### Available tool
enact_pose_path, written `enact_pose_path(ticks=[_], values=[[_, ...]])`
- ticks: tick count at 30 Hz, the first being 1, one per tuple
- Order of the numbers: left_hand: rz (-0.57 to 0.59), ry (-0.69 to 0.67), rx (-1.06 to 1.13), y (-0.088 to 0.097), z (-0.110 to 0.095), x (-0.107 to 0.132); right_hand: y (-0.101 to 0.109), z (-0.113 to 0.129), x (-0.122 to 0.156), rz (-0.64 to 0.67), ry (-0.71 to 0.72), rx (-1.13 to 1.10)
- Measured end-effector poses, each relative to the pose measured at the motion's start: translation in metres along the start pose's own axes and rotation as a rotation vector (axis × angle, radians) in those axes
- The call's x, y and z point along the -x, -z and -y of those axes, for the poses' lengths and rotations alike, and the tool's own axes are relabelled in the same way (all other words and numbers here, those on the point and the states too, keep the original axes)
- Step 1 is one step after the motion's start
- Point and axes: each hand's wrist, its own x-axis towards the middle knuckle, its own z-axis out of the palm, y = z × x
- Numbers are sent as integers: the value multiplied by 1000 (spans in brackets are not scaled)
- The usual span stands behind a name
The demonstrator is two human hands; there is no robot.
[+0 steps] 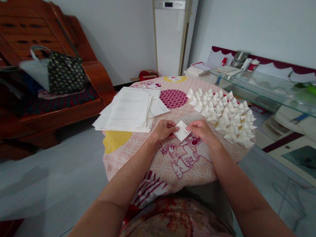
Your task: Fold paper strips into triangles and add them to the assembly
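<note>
Both my hands meet over a small table draped in a pink cartoon-print cloth [139,157]. Between them is a small folded white paper piece [182,131], triangular in outline. My left hand [163,130] pinches its left side with curled fingers. My right hand [202,130] grips its right side the same way. To the right of my hands lie several rows of finished folded white paper triangles [225,115]. A stack of flat white paper sheets [130,110] lies on the cloth just beyond my left hand.
A dark wooden bench [62,109] with a patterned bag [64,71] stands at the left. A white standing air conditioner [170,28] is at the back wall. A glass shelf [269,85] with books and clutter runs along the right. Grey floor surrounds the table.
</note>
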Motion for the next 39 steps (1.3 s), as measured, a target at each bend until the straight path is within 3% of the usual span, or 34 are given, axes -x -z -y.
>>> enact_pose_path(ticks=[5, 13, 22, 29, 39], values=[[-56, -18, 33, 2, -1, -1, 1, -2, 1, 53, 49, 28], [81, -20, -48, -2, -2, 1, -6, 1, 2, 70, 54, 43], [3, -28, -30, -5, 4, -1, -12, 1, 4, 138, 48, 36], [20, -23, 0, -6, -1, 1, -21, 4, 3, 66, 30, 11], [11, 12, 94, -3, 2, -1, -9, 2, 3, 14, 77, -70]])
